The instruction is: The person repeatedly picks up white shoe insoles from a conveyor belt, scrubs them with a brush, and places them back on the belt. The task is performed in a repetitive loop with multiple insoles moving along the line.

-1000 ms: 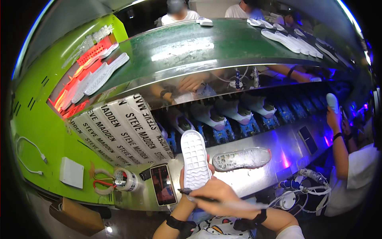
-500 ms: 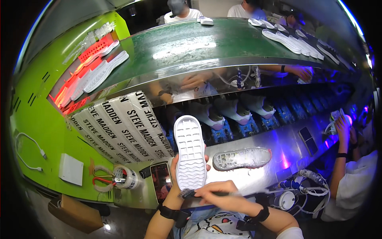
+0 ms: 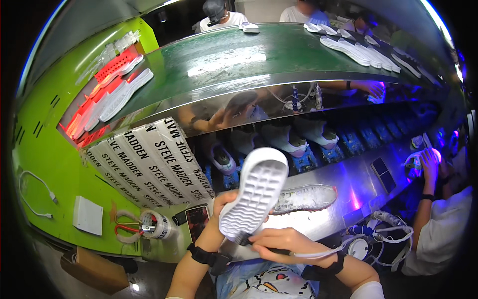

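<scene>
My left hand [image 3: 219,207] is wrapped round a white shoe sole [image 3: 256,192], holding it tilted above the bench with its open, ribbed side facing me. Thumb and some fingers show at the sole's edges; the rest are hidden behind it. My right hand [image 3: 286,243] is closed on a small brush [image 3: 242,238] with dark bristles. The bristles touch or nearly touch the sole's near end. A pale tube or handle runs from this hand along the wrist. Behind the held sole, a whitish-grey sole-shaped piece [image 3: 311,198] lies on the metal bench [image 3: 291,225], partly covered.
A printed box [image 3: 149,164] leans at the left. By it are a phone [image 3: 197,219], a cup with scissors [image 3: 158,226] and a tape roll [image 3: 127,229]. Shoes [image 3: 291,141] ride a rack beneath the green conveyor [image 3: 224,55]. A co-worker's hands [image 3: 429,164] work at right.
The white sole has moved right and tilted, its top leaning right, with my left hand. My right hand and the brush have followed its near end slightly right.
</scene>
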The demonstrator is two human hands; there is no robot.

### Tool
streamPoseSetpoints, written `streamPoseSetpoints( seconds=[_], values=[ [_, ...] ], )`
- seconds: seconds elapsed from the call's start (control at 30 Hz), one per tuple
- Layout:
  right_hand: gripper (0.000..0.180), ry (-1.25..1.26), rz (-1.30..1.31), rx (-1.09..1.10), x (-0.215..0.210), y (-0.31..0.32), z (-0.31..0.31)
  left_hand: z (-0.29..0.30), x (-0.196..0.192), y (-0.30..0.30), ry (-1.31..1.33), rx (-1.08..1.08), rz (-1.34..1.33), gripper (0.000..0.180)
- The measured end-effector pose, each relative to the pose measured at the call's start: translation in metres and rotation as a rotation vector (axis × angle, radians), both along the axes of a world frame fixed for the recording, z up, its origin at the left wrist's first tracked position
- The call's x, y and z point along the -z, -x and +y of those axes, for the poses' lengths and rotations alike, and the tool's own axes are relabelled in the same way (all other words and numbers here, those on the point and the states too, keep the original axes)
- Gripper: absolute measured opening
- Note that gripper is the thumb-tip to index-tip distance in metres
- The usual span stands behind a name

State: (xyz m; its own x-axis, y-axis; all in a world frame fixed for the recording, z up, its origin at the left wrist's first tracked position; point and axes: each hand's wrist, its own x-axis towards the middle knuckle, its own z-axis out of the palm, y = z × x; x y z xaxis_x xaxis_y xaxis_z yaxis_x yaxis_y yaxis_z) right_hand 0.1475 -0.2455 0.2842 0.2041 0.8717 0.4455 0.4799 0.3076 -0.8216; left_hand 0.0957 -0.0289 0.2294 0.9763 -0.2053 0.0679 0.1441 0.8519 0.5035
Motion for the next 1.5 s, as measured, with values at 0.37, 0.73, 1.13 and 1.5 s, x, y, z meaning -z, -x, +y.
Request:
streamPoseSetpoints(
  seconds=[0.37, 0.73, 1.13, 1.5],
  values=[
    [0.013, 0.049, -0.161, -0.123, -0.022, -0.016, -0.019, -0.036, -0.085, 0.004, -0.543, -0.072, 0.506, 0.044],
    [0.016, 0.137, -0.037, -0.131, -0.016, -0.042, -0.027, -0.041, -0.108, 0.016, -1.092, -0.041, -0.018, 0.033],
    [0.012, 0.173, 0.109, 0.3, 0.019, -0.08, -0.087, -0.02, -0.057, 0.006, -0.791, 0.022, 0.414, 0.04],
    [0.032, -0.472, 0.25, 0.333, -0.054, 0.008, -0.074, 0.024, -0.181, -0.02, -0.459, -0.185, -0.191, 0.053]
  ],
)
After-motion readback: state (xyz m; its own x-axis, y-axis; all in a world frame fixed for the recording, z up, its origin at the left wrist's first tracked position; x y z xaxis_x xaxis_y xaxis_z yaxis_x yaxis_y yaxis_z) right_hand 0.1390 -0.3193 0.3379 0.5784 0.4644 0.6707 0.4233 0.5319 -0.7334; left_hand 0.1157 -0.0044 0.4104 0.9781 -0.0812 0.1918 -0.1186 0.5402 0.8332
